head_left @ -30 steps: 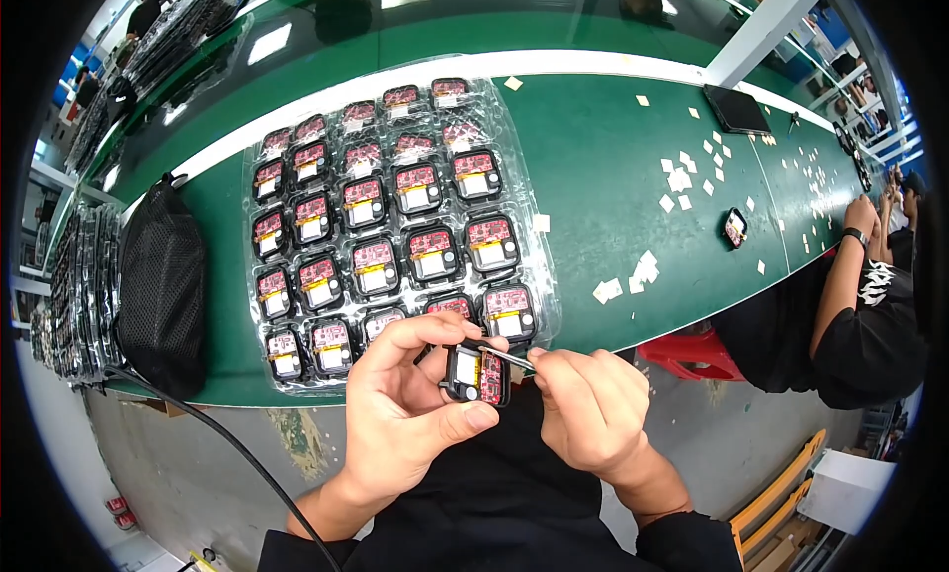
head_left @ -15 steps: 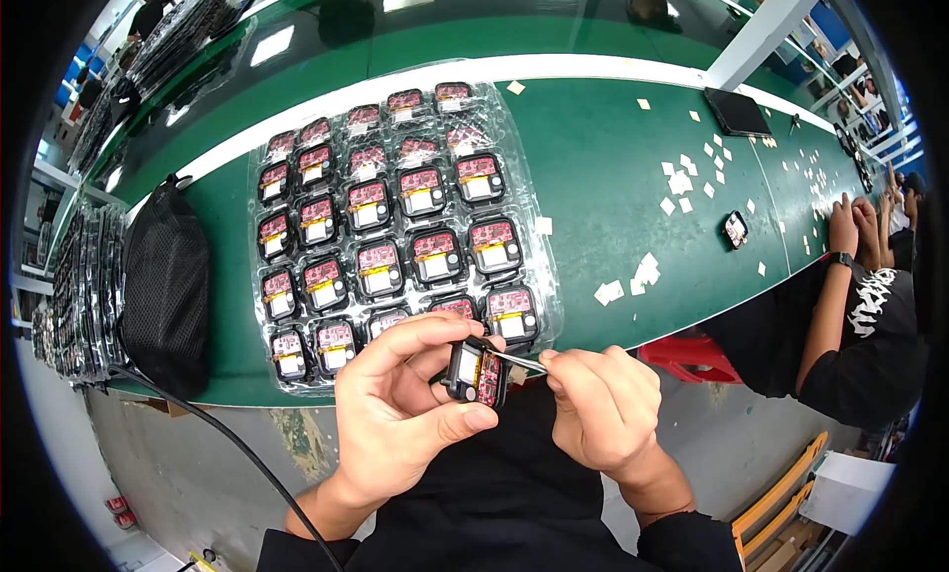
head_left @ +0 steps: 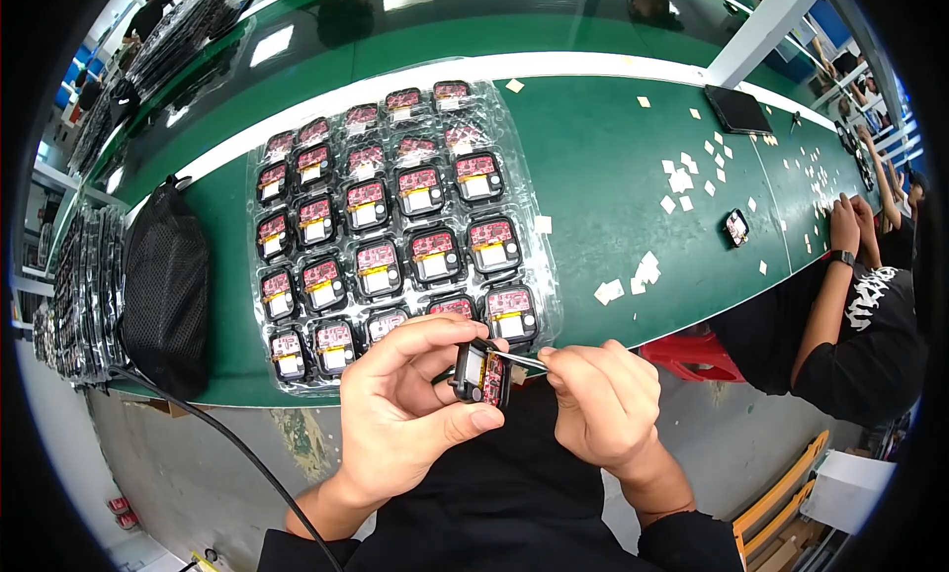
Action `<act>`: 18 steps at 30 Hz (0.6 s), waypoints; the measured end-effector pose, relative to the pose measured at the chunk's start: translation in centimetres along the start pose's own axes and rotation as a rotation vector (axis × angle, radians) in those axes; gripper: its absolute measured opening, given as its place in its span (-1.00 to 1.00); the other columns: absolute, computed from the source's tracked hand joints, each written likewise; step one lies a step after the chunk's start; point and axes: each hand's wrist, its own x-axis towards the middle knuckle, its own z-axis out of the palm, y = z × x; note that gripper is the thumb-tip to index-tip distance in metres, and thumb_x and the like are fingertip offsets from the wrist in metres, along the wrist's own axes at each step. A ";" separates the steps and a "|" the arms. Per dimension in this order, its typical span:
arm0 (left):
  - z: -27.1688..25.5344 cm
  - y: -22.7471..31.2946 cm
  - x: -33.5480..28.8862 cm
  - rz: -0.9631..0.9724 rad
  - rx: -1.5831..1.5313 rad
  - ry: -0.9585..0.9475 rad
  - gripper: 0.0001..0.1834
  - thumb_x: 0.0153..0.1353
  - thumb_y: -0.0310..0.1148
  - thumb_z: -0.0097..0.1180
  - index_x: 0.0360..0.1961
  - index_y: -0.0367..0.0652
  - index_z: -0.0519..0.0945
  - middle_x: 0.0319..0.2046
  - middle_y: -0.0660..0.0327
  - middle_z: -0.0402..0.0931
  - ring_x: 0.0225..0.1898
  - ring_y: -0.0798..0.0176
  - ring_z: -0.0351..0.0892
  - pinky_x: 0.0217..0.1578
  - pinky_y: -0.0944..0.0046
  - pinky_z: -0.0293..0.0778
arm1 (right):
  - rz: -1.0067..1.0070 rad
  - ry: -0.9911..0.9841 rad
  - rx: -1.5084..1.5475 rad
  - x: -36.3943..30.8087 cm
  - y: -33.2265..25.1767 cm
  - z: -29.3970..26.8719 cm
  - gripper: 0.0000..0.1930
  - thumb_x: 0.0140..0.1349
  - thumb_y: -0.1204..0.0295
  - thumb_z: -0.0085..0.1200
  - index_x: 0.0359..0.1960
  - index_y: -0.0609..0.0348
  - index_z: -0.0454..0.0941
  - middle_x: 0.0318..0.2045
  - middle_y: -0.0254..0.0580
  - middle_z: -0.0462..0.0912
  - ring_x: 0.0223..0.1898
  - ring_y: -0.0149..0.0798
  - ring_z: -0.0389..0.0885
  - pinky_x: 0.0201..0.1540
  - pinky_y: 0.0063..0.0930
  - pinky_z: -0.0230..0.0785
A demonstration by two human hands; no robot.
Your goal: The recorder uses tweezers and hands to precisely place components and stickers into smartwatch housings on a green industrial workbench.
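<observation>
Between the thumb and fingers of my left hand (head_left: 410,409) is a small black device housing (head_left: 481,374), tilted, with a red circuit board and a silvery block inside. My right hand (head_left: 608,404) pinches a pair of metal tweezers (head_left: 524,359), whose tips reach the upper edge of the housing. Whether the tips grip anything there is too small to tell. Just beyond my hands lies a clear plastic tray (head_left: 539,275) with rows of similar black housings, each showing a red board, a silvery block and a yellow strip.
A black mesh bag (head_left: 166,290) and stacked clear trays (head_left: 84,285) stand at the left. Small pale squares (head_left: 680,181) and one housing (head_left: 735,228) lie on the green table (head_left: 603,147). A black tablet-like slab (head_left: 736,110) is farther back. At the right, a co-worker's hands (head_left: 852,221) are over the table.
The housing in my left hand has shifted slightly right and turned a little, its board now more edge-on. The tweezers stay at its upper edge.
</observation>
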 end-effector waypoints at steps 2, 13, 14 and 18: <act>0.0 0.0 0.0 0.007 0.001 -0.008 -0.37 0.04 -0.76 0.42 0.18 -0.43 0.48 0.20 0.02 0.40 0.23 0.06 0.52 0.13 0.11 0.68 | -0.001 0.008 -0.005 -0.1 0.0 0.1 -0.78 0.03 0.62 0.33 -0.24 0.34 0.67 -0.48 -0.19 0.64 -0.61 -0.31 0.49 -0.60 -0.46 0.32; 0.1 -0.5 0.0 0.009 -0.010 0.055 -0.36 0.04 -0.76 0.42 0.18 -0.38 0.47 0.22 -0.03 0.42 0.25 -0.01 0.52 0.14 0.10 0.67 | -0.028 -0.014 -0.091 -0.3 -0.5 0.5 -0.76 0.02 0.65 0.25 -0.21 0.36 0.68 -0.46 -0.17 0.65 -0.62 -0.34 0.49 -0.59 -0.50 0.35; -0.1 -0.5 0.0 0.010 -0.008 0.055 -0.36 0.04 -0.76 0.42 0.18 -0.38 0.47 0.22 -0.03 0.42 0.25 -0.01 0.52 0.14 0.10 0.67 | -0.011 -0.029 -0.043 -0.1 -0.4 0.4 -0.75 0.01 0.67 0.23 -0.21 0.36 0.67 -0.45 -0.16 0.66 -0.61 -0.32 0.51 -0.57 -0.48 0.37; -0.9 0.3 0.8 0.156 0.014 0.008 -0.35 -0.05 -0.71 0.51 0.09 -0.29 0.49 0.19 -0.09 0.47 0.19 -0.03 0.56 0.20 0.00 0.57 | 0.057 0.081 -0.026 0.1 1.0 -0.6 -0.76 0.05 0.72 0.21 -0.19 0.36 0.64 -0.43 -0.10 0.67 -0.54 -0.17 0.58 -0.47 -0.35 0.46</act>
